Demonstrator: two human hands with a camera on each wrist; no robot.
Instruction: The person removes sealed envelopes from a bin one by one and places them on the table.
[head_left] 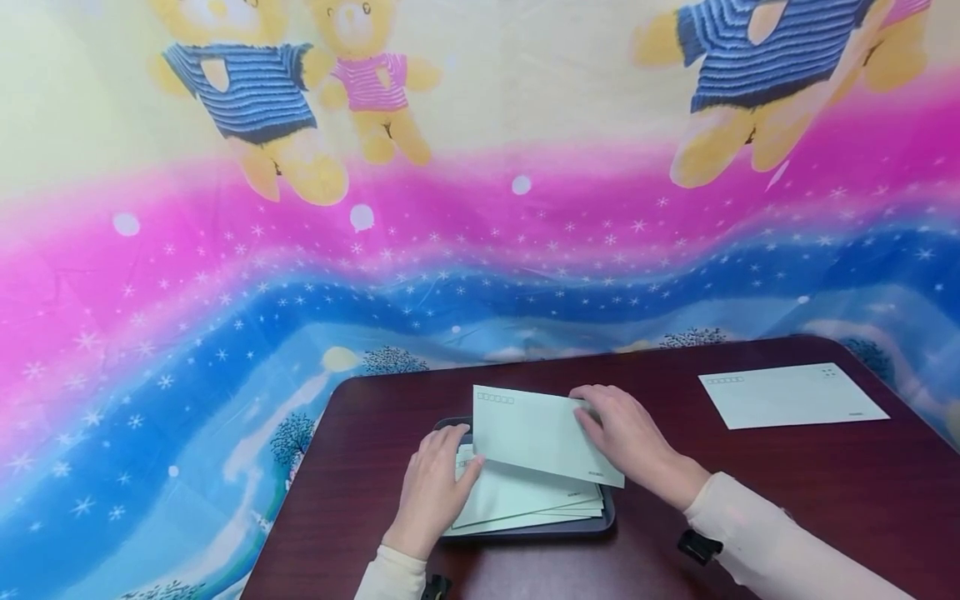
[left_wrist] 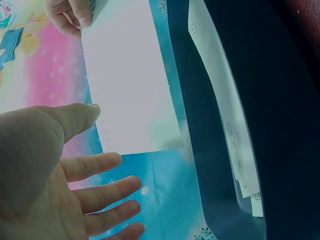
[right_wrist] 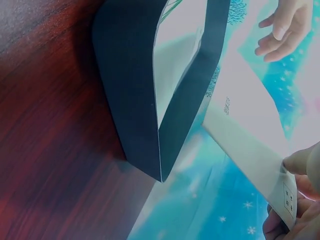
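My right hand (head_left: 632, 440) pinches a pale envelope (head_left: 534, 432) by its right end, thumb on one face and fingers behind. The envelope is tilted above a dark tray (head_left: 609, 518) that holds a loose stack of similar envelopes (head_left: 517, 498). At the tray's left side is my left hand (head_left: 431, 493), thumb and fingers spread apart. In the left wrist view, that hand's spread fingers (left_wrist: 107, 197) are beside the near end of the raised envelope (left_wrist: 130, 80) and hold nothing. The right wrist view shows the right thumb (right_wrist: 301, 162) on the envelope (right_wrist: 245, 125).
Another envelope (head_left: 795, 397) lies flat at the right of the dark red-brown table (head_left: 675, 542). Behind the table hangs a colourful cloth (head_left: 487, 208) printed with bears and snowflakes. Both wrists carry small black devices.
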